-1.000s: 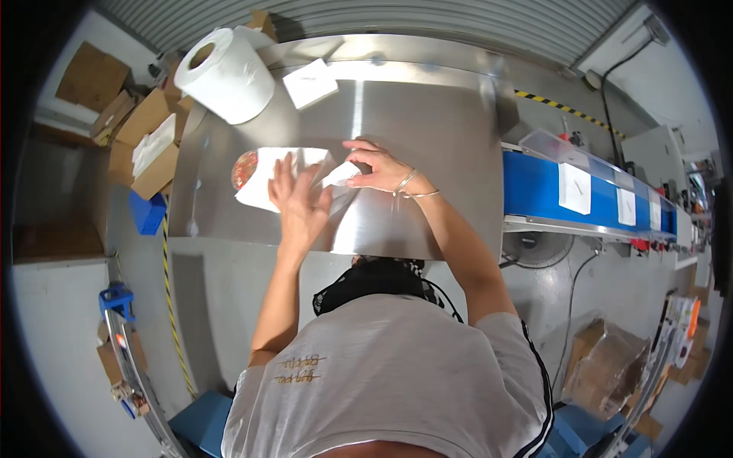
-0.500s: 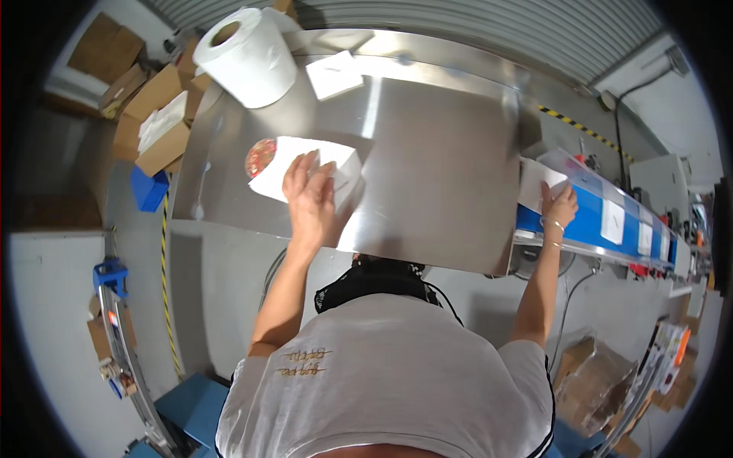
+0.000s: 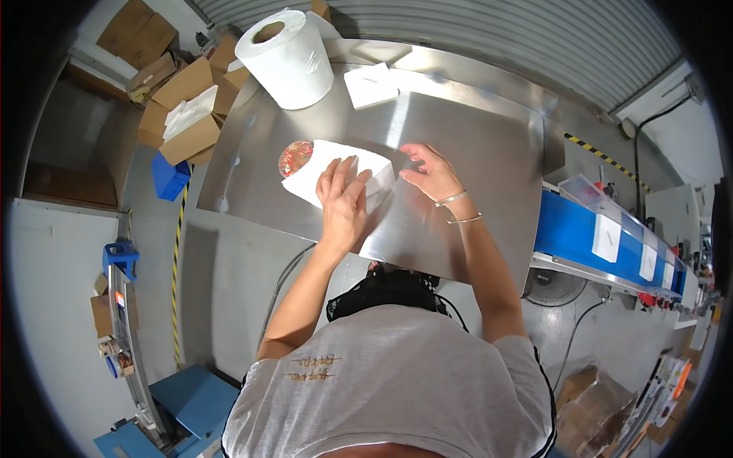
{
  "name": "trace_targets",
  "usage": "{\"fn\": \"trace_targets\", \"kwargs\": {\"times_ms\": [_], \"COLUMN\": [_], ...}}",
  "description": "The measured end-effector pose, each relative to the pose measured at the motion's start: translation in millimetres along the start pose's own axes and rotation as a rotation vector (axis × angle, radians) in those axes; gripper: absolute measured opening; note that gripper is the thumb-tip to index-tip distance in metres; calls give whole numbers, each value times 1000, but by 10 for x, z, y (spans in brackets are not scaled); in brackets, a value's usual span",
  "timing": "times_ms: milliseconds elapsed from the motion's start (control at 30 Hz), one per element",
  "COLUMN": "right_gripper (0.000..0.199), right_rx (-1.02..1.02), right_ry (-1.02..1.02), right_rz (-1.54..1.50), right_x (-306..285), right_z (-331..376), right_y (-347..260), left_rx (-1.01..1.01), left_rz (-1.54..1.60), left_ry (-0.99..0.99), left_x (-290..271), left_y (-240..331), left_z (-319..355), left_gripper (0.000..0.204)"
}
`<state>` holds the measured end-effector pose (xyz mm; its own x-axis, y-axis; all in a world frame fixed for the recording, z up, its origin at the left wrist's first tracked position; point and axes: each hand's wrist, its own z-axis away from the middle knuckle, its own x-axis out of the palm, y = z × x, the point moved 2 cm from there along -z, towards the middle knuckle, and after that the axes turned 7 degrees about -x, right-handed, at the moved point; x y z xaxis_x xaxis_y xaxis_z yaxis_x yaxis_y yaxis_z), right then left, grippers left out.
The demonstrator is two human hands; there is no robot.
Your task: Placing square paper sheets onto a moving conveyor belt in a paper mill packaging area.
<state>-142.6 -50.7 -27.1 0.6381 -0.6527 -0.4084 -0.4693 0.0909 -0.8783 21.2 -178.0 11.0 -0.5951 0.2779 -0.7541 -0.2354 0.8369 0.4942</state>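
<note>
While the left hand [image 3: 341,200] lay flat, fingers spread, on the white sheet [image 3: 336,169], the right hand [image 3: 433,174] rested just beside it, fingers loosely curled at the sheet's right corner, gripping nothing visibly. The sheet lay on the steel table [image 3: 458,137], partly covering a round patterned disc [image 3: 294,157]. Judged from this, the fold is best made by keeping the left palm pressing evenly while the right draws the corner taut. Beyond stood a paper roll [image 3: 285,58], a second folded sheet [image 3: 370,84], cardboard boxes [image 3: 187,107] and a blue conveyor [image 3: 603,244].
</note>
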Motion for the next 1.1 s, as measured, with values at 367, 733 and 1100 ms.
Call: {"fn": "trace_targets", "kwargs": {"times_ms": [367,733,1100], "right_gripper": [36,36,61], "right_rx": [-76,641,-41], "right_ry": [-341,428,52], "right_rz": [-105,650,203], "right_x": [108,-2284,-508], "right_z": [16,1996,528], "right_y": [197,1556,314], "left_rx": [-39,-45,-47], "left_rz": [-26,-41,-36], "left_ry": [-16,24,-37], "left_x": [-9,-18,-54], "left_y": [41,-134,-15], "left_z": [-23,-29,21], "left_gripper": [36,32,30]}}
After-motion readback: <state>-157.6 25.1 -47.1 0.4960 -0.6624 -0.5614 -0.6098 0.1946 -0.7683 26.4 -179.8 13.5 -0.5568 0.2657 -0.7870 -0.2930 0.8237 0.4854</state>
